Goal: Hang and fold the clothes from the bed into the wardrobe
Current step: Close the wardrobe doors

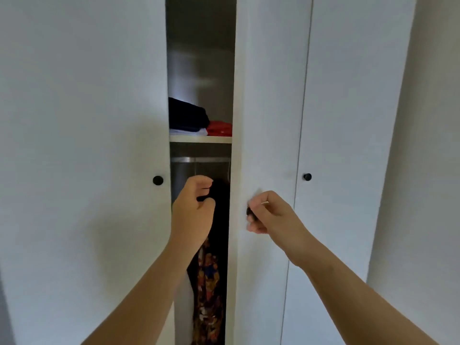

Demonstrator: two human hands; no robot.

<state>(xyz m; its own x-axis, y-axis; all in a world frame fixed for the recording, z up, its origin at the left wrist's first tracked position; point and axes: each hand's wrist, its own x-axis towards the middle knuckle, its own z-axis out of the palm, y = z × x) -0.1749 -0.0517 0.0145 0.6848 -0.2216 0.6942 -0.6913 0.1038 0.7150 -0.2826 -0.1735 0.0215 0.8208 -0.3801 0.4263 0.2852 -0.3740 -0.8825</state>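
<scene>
A white wardrobe stands with its two middle doors ajar, leaving a narrow gap. My right hand (268,215) grips the black knob (249,211) of the right door (268,108). My left hand (194,207) is in the gap with its fingers curled, right in front of a hanging black garment (221,220); whether it holds the cloth I cannot tell. Below that garment hangs a floral patterned one (209,295). Both hang under a metal rail (199,159). On the shelf (200,139) above lie folded dark (186,115), white (186,132) and red clothes (220,128).
The left door (87,145) carries a black knob (157,180) beside my left wrist. A further shut door (348,108) with its own knob (307,177) lies to the right, then a white wall (428,145). The bed is out of view.
</scene>
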